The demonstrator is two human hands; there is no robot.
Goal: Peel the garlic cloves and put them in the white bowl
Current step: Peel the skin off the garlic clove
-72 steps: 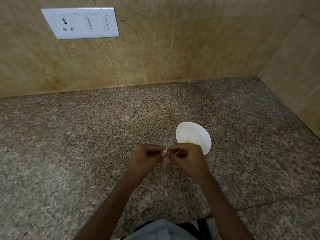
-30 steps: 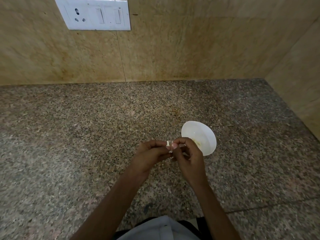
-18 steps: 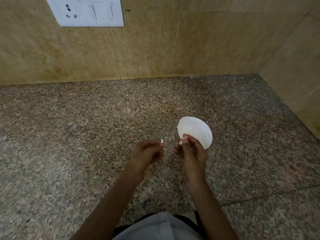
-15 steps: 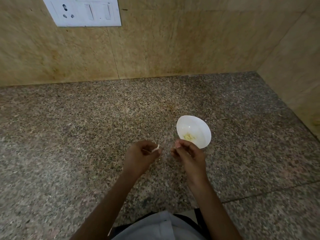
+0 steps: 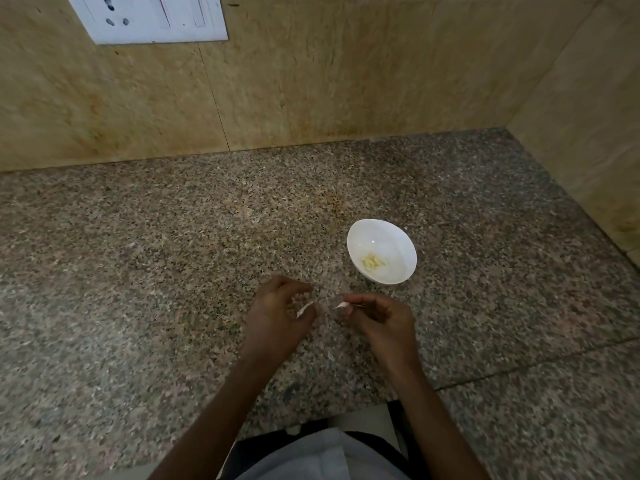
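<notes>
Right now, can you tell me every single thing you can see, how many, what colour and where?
white bowl: one, white, on the counter beyond the right hand.
peeled garlic cloves: small heap, pale yellow, inside the bowl; too small to count.
left scrap: one, white, in the left hand's fingertips; skin or clove, cannot tell.
right scrap: one, white, pinched by the right hand.
counter: one, speckled brown-grey, under everything.
wall: beige tiles, behind and on the right.
switch plate: one, white, on the wall, top left.
grey clothing: one, bottom edge.
left hand: one, holding its scrap.
right hand: one, pinching its scrap, near the bowl.
</notes>
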